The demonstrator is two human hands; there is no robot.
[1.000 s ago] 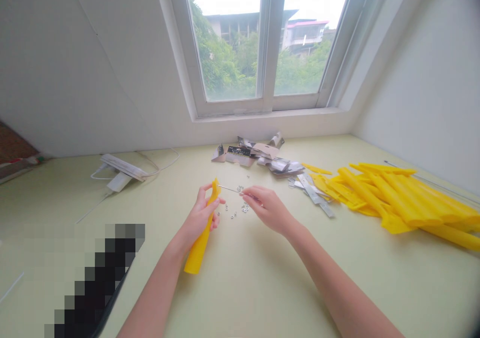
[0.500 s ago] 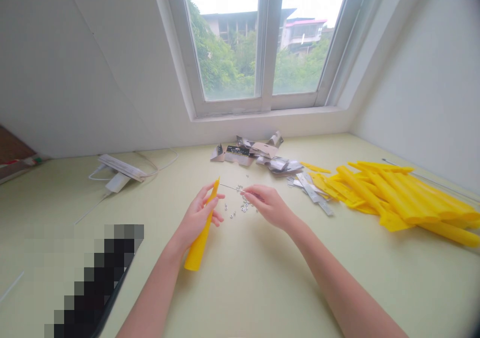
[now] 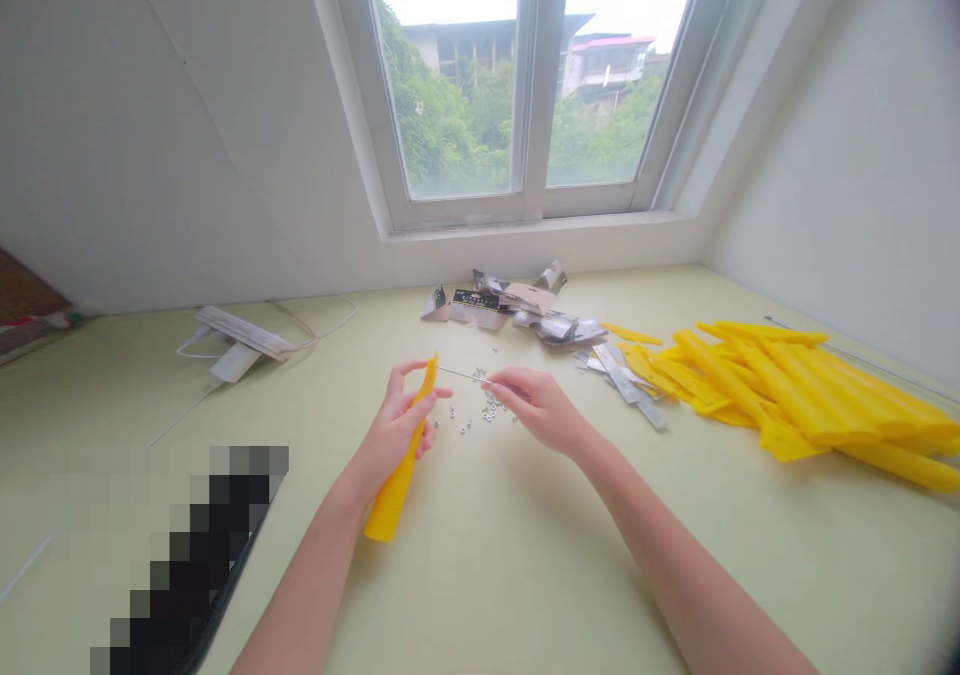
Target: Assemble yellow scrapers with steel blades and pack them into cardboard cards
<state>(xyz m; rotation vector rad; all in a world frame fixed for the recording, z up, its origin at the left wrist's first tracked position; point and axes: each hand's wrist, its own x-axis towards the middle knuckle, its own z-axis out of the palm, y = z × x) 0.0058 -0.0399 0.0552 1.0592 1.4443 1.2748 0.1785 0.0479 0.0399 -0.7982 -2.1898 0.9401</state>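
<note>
My left hand (image 3: 396,429) is wrapped round a long yellow plastic tube (image 3: 397,490), held tilted with its narrow, pointed end up and its wide end towards me. My right hand (image 3: 531,405) grips a thin-shafted screwdriver (image 3: 461,373), whose handle is mostly hidden in the fingers. The shaft points left, and its tip meets the tube near the narrow end; whether a screw sits there is too small to tell. Small metal nuts and screws (image 3: 489,415) lie scattered on the table between and beneath the hands.
To the right is a heap of yellow plastic tubes (image 3: 810,385), beside flat metal strips (image 3: 626,383). Opened packaging (image 3: 480,307) is piled below the window. A white power strip (image 3: 241,331) with cables lies at left; a blurred-out dark object (image 3: 202,565) is nearer me.
The yellow tube has tilted slightly, its wide end shifting a little left. My left fingers have moved slightly around it; my right hand and the screwdriver stay almost in place.
</note>
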